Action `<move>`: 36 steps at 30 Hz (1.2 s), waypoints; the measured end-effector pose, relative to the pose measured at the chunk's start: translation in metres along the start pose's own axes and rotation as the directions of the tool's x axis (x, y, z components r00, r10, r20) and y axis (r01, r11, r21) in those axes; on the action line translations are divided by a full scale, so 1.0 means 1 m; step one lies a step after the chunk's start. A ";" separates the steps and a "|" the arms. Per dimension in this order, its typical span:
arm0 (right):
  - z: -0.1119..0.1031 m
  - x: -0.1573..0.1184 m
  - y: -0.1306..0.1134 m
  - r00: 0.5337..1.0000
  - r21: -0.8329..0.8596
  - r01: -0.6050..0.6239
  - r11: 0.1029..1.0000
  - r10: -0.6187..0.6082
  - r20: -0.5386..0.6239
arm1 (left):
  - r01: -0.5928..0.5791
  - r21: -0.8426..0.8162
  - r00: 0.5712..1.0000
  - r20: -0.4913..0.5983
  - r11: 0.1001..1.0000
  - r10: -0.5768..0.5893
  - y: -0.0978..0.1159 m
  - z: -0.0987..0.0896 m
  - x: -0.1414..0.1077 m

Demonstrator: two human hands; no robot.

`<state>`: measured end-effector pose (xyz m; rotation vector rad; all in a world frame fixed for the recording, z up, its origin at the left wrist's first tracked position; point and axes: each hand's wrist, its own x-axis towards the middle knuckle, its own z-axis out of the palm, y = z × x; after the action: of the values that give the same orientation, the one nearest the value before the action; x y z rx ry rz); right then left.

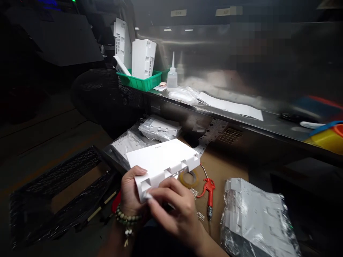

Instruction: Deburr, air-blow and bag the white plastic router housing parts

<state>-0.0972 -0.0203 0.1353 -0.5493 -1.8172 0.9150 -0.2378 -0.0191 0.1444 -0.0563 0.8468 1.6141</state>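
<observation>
A white plastic housing with notched openings along its near edge is tilted up in front of me. My left hand grips its near left corner, thumb on the flat top face. My right hand pinches a small white piece between thumb and fingertip, right at the corner opening of the housing. What exactly this piece is cannot be made out. Behind the right fingers lies a roll of yellowish tape, with a red air blow gun beside it.
Plastic-wrapped white housings lie at the right, more bagged ones behind. On the metal shelf stand a green bin of white parts, a dropper bottle and folded white paper. A black crate sits lower left.
</observation>
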 end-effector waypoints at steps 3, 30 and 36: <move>-0.022 -0.007 -0.003 0.997 0.139 -0.074 0.988 0.077 -0.018 | -0.157 -0.001 0.987 -0.036 0.988 0.157 0.008 -0.014 0.009; -0.073 -0.040 0.083 0.551 0.496 -0.498 0.711 0.701 -0.453 | -0.102 0.437 0.977 0.214 0.894 0.007 0.013 -0.055 0.019; -0.085 -0.054 0.099 0.674 0.256 -0.467 0.847 0.528 -0.517 | -0.188 0.684 0.982 0.117 0.705 0.149 0.014 -0.058 0.022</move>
<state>-0.0012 0.0304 0.0454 -1.1629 -1.0649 1.0502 -0.2793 -0.0320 0.0981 0.6185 1.4055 1.3553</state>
